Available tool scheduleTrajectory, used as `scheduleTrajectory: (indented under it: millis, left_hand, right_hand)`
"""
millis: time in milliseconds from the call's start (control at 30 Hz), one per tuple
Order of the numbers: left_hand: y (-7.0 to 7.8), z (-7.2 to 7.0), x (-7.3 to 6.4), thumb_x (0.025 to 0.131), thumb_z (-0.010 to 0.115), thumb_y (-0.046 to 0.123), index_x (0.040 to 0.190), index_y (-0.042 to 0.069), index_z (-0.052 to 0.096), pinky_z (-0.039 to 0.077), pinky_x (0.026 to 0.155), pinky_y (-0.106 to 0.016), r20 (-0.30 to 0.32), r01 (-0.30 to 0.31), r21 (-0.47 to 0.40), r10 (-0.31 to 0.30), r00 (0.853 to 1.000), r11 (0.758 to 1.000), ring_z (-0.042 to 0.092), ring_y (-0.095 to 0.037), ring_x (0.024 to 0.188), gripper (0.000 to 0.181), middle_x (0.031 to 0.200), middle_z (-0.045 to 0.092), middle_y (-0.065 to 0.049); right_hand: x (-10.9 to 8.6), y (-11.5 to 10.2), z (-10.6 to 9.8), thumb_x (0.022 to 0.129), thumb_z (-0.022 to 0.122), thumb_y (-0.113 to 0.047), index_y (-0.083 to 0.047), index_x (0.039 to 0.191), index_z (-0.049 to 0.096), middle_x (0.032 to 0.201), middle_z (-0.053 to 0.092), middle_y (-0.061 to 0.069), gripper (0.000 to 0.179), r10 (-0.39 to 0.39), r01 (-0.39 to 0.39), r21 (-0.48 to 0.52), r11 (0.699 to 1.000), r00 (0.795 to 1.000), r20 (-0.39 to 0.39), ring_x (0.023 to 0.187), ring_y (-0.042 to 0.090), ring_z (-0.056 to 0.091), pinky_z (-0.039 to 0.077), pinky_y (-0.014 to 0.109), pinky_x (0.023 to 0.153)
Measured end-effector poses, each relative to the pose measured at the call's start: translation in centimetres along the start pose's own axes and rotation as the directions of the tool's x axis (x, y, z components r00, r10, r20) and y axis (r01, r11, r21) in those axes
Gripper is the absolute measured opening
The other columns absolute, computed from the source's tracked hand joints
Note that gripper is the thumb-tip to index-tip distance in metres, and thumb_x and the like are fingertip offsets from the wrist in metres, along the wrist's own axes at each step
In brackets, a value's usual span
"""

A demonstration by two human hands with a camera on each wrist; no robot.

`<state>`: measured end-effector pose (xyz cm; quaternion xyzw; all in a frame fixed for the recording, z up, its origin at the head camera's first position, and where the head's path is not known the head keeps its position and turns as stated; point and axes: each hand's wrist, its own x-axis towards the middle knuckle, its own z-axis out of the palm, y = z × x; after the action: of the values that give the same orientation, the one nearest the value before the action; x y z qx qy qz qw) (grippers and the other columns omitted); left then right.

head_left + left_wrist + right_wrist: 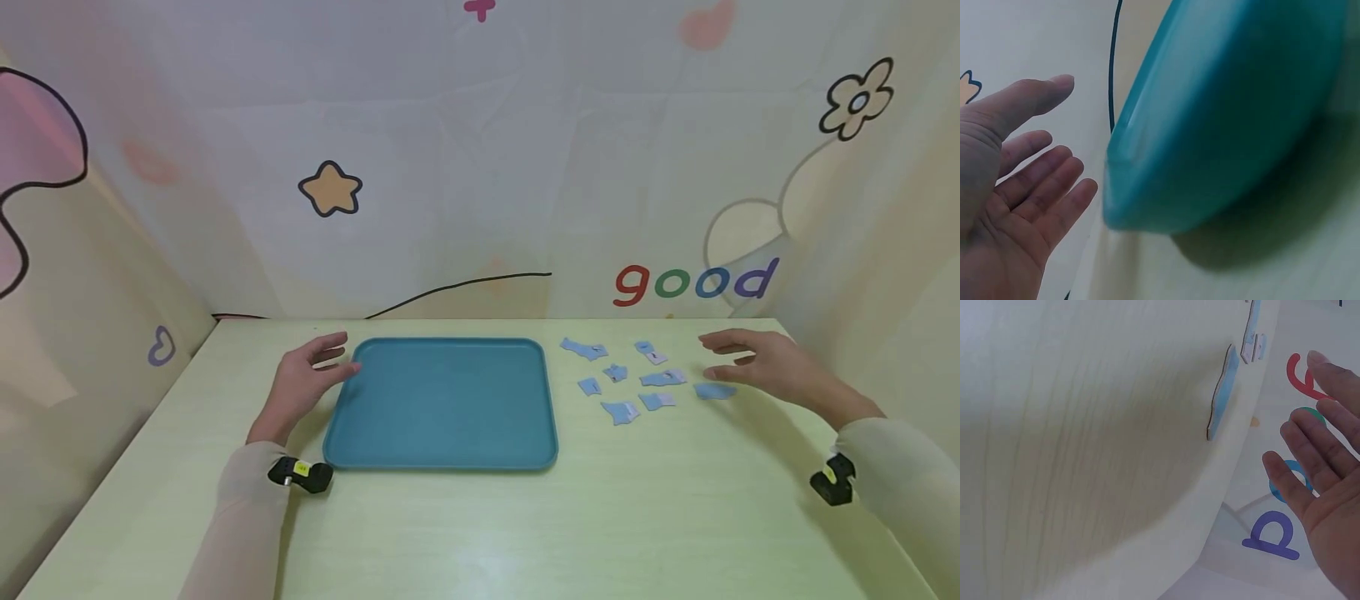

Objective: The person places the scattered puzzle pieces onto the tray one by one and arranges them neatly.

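Note:
A blue rectangular tray (442, 404) lies on the table with nothing on it. Beside its left edge, my left hand (306, 379) hovers with fingers relaxed and holds nothing; the left wrist view shows the hand (1022, 200) apart from the tray's side (1210, 137). To the tray's right several small, irregular light-blue flat pieces (619, 412) are scattered, some with white or pinkish parts. Over the rightmost piece (715, 391) hangs my right hand (772, 371), empty and with loosely extended fingers. In the right wrist view that piece (1222, 394) lies apart from the fingers.
The pale wooden table (480, 533) ends at the back against a printed curtain (465, 192) bearing a star, a flower and the word "good". More curtain (97, 333) hangs along the left side. A black wrist camera (300, 475) sits on the left sleeve, another (834, 480) on the right.

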<state>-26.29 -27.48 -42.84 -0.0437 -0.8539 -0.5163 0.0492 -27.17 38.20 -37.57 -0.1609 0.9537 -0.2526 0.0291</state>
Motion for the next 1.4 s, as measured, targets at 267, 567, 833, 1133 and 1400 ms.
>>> scheduleTrajectory:
  millis: [267, 567, 833, 1133, 1400]
  left_hand:
    - [-0.8, 0.3, 0.2, 0.1, 0.077, 0.018, 0.156, 0.002, 0.05, 0.045, 0.113, -0.058, 0.005, 0.038, -0.005, -0.038, 0.999, 0.999, 0.051, -0.042, 0.143, 0.065, 0.155, 0.052, -0.023]
    - [-1.6, 0.1, 0.2, 0.101, 0.075, 0.012, 0.154, -0.002, 0.052, 0.042, 0.116, -0.056, 0.009, 0.043, -0.027, -0.043, 0.999, 0.999, 0.052, -0.041, 0.141, 0.06, 0.153, 0.055, -0.024]
    - [-2.2, 0.5, 0.2, 0.102, 0.072, 0.01, 0.15, -0.001, 0.057, 0.047, 0.112, -0.053, -0.003, 0.056, -0.021, -0.056, 0.998, 0.998, 0.058, -0.04, 0.134, 0.051, 0.147, 0.06, -0.024]
    - [-2.5, 1.1, 0.4, 0.102, 0.072, 0.009, 0.15, -0.001, 0.057, 0.053, 0.105, -0.046, -0.008, 0.07, 0.027, -0.07, 0.998, 0.997, 0.062, -0.038, 0.128, 0.051, 0.141, 0.064, -0.024]
    - [-2.5, 1.3, 0.4, 0.102, 0.072, 0.008, 0.149, -0.002, 0.058, 0.054, 0.103, -0.044, -0.02, 0.064, 0.052, -0.063, 0.998, 0.997, 0.064, -0.038, 0.123, 0.05, 0.136, 0.066, -0.025]
  right_hand:
    - [0.0, 0.7, 0.5, 0.097, 0.081, -0.027, 0.005, 0.143, 0.061, 0.139, 0.064, 0.028, 0.06, -0.004, 0.004, 0.005, 1.0, 1.0, 0.004, 0.126, 0.046, 0.061, 0.058, 0.046, 0.098]
    - [0.2, 1.3, 1.1, 0.096, 0.082, -0.03, 0.006, 0.136, 0.067, 0.134, 0.067, 0.025, 0.056, 0.005, -0.005, -0.002, 1.0, 0.999, 0.047, 0.122, 0.045, 0.063, 0.057, 0.027, 0.089]
    - [0.1, 1.8, 1.5, 0.095, 0.082, -0.025, 0.006, 0.131, 0.07, 0.124, 0.071, 0.022, 0.049, 0.013, -0.011, -0.032, 0.999, 0.998, 0.061, 0.116, 0.044, 0.065, 0.059, 0.039, 0.088]
    - [-0.4, 2.3, 1.5, 0.092, 0.086, -0.02, 0.005, 0.123, 0.074, 0.112, 0.075, 0.013, 0.042, -0.002, 0.006, -0.056, 0.998, 0.998, 0.059, 0.106, 0.036, 0.067, 0.054, 0.024, 0.08]
    - [-0.6, 2.7, 1.4, 0.088, 0.089, -0.021, 0.002, 0.113, 0.078, 0.105, 0.076, 0.009, 0.035, -0.008, 0.011, -0.075, 0.997, 0.999, 0.036, 0.099, 0.03, 0.068, 0.053, 0.024, 0.077]
